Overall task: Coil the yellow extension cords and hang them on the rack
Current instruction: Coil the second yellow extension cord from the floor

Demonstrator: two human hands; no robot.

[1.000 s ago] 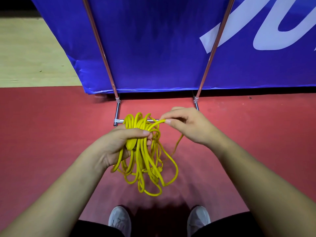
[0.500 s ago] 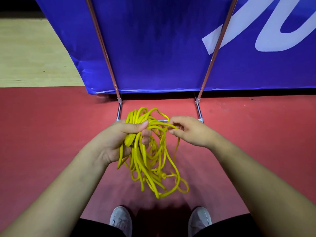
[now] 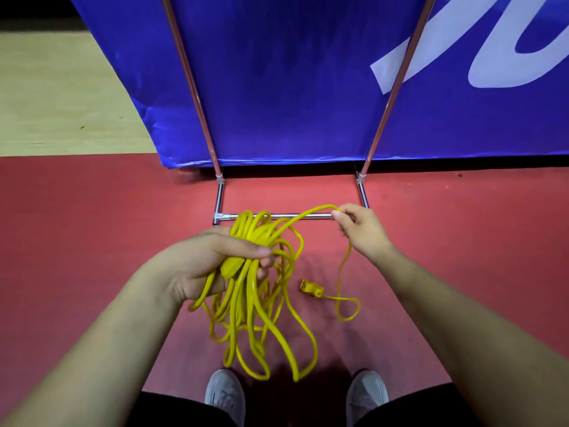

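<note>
The yellow cord [image 3: 243,298] hangs as a loose, untidy bundle of loops from the person's left hand [image 3: 212,260], over the red floor [image 3: 92,229] and just ahead of their grey shoes [image 3: 226,392]. That hand's fingers [image 3: 261,251] are curled tight round the top of the bundle, with a thick yellow plug body pressed into the palm. One strand rises from the bundle and arcs across to the right hand [image 3: 361,231], whose fingers [image 3: 337,214] pinch it narrowly at the top of the arc. From that pinch the strand drops, curls in a small loop on the floor and ends in a yellow plug [image 3: 311,288] lying between the bundle and the right forearm.

Just beyond the hands stands the rack [image 3: 295,216]: a low chrome crossbar near the floor with two slanted poles rising from its feet. The top loops of the bundle overlap the bar from here; whether they touch it I cannot tell. Behind the rack hangs a blue banner [image 3: 277,87] with white lettering, and pale wooden boards [image 3: 61,87] lie to its left.
</note>
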